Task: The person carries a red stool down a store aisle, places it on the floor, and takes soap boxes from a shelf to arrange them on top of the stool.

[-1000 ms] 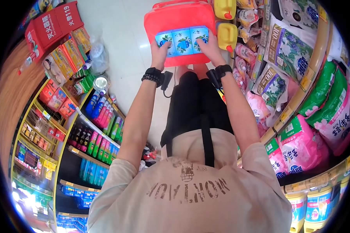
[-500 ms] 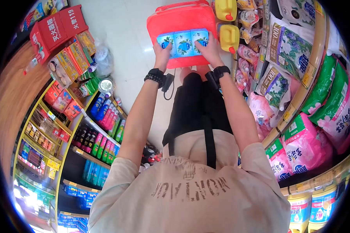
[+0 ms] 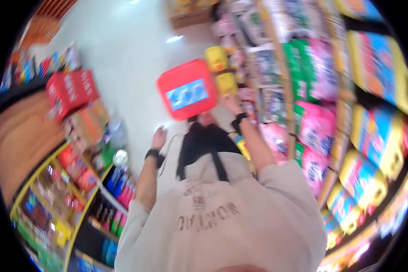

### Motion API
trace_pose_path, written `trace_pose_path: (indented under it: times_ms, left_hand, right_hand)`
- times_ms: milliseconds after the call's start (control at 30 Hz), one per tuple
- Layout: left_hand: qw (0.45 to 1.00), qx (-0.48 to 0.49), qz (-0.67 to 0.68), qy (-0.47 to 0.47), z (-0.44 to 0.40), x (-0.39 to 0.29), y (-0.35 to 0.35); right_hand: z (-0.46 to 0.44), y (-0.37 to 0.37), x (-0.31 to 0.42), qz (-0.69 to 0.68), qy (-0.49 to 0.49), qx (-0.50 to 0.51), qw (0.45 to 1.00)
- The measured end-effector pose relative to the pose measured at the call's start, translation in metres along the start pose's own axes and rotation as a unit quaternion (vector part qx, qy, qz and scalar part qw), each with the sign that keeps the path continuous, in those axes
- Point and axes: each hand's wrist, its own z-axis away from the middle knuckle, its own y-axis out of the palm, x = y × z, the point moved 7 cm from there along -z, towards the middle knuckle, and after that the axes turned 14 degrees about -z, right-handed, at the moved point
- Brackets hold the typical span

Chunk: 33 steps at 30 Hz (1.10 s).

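Observation:
The pack of blue-and-white packets [image 3: 187,94] lies on a flat red plastic surface [image 3: 192,69], square with rounded corners, in front of my feet. Neither hand touches the pack. My left hand [image 3: 159,138] is off to the left and below the red surface, empty, its blurred fingers apart. On the other side my right hand [image 3: 231,104] is beside the lower yellow jug [image 3: 226,84], fingers stretched forward; blur hides whether they touch it. A second yellow jug [image 3: 216,59] stands just beyond.
Shelves of pink detergent bags [image 3: 317,127] and large yellow bottles [image 3: 376,140] line my right. To my left are a red box [image 3: 71,92], cartons [image 3: 88,122] and a low shelf of bottles [image 3: 118,199]. A cardboard box [image 3: 190,18] is farther ahead.
Both hands have let go of the blue-and-white pack, which stays on the red surface. They have spread apart, left hand leftward, right hand toward the yellow jugs. My view has swung and blurred.

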Motion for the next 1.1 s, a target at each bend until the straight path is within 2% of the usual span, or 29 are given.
trace_pose_path:
  times_ms: [33,67,100,133,167,200,267,333,400,467,500,600,633,733,767,833,933,1033,1100]
  left_hand:
    - [0.999,0.023,0.039,-0.012,0.017,-0.008,-0.006]
    - [0.997,0.074,-0.027,-0.02,0.015,0.005,0.001]
    - [0.998,0.052,-0.019,0.038,0.016,0.013,0.005]
    - [0.995,0.041,-0.082,0.029,0.001,0.047,0.022]
    - [0.997,0.066,-0.013,0.048,0.03,0.003,0.001]
    - [0.993,0.054,0.043,0.093,0.041,-0.011,-0.003]
    - [0.984,0.096,0.042,0.146,0.087,-0.077,-0.029]
    - [0.966,0.146,0.031,0.211,0.131,-0.13,-0.045]
    - [0.934,0.22,0.007,0.281,0.164,-0.163,-0.05]
    - [0.898,0.271,-0.036,0.345,0.206,-0.204,-0.061]
    - [0.891,0.304,-0.043,0.333,0.213,-0.205,-0.056]
    - [0.867,0.363,-0.057,0.336,0.228,-0.217,-0.055]
    - [0.862,0.374,-0.062,0.337,0.218,-0.209,-0.046]
    - [0.847,0.434,-0.049,0.303,0.226,-0.235,-0.028]
    - [0.829,0.458,-0.066,0.313,0.225,-0.239,-0.018]
    - [0.793,0.504,-0.098,0.328,0.219,-0.243,0.012]
    - [0.75,0.41,-0.224,0.468,0.193,-0.25,0.044]
    - [0.839,0.223,-0.258,0.424,0.216,-0.299,0.04]
    - [0.812,0.11,-0.264,0.51,0.215,-0.318,0.048]
  right_hand:
    - [0.003,-0.009,-0.026,0.094,-0.015,-0.038,0.995]
    - [0.032,-0.026,0.005,0.169,0.001,-0.023,0.985]
    - [0.064,-0.047,0.055,0.244,0.015,-0.007,0.97]
    - [0.094,-0.052,0.073,0.028,0.036,0.015,0.999]
    - [0.124,-0.057,0.092,-0.188,0.066,0.026,0.98]
    - [0.142,-0.048,0.069,-0.289,0.101,0.046,0.951]
    - [0.179,-0.041,0.063,-0.204,-0.098,0.134,0.965]
    - [0.251,-0.048,0.103,-0.135,0.008,0.206,0.969]
    - [0.304,-0.046,0.127,-0.172,-0.029,0.295,0.94]
    - [0.338,-0.038,0.125,-0.13,-0.133,0.244,0.952]
    - [0.349,-0.038,0.127,-0.106,-0.183,0.22,0.952]
    - [0.364,-0.039,0.127,-0.138,-0.054,0.24,0.959]
    - [0.371,-0.046,0.135,-0.134,-0.083,0.209,0.965]
    - [0.367,-0.042,0.081,-0.096,-0.041,0.087,0.991]
    - [0.373,-0.052,0.074,-0.129,-0.073,0.012,0.989]
    - [0.381,-0.058,0.059,-0.128,-0.078,-0.042,0.988]
    - [0.4,-0.082,0.055,-0.139,-0.095,-0.16,0.973]
    - [0.415,-0.114,0.051,-0.146,-0.095,-0.251,0.952]
    - [0.418,-0.126,0.037,-0.148,-0.087,-0.274,0.946]
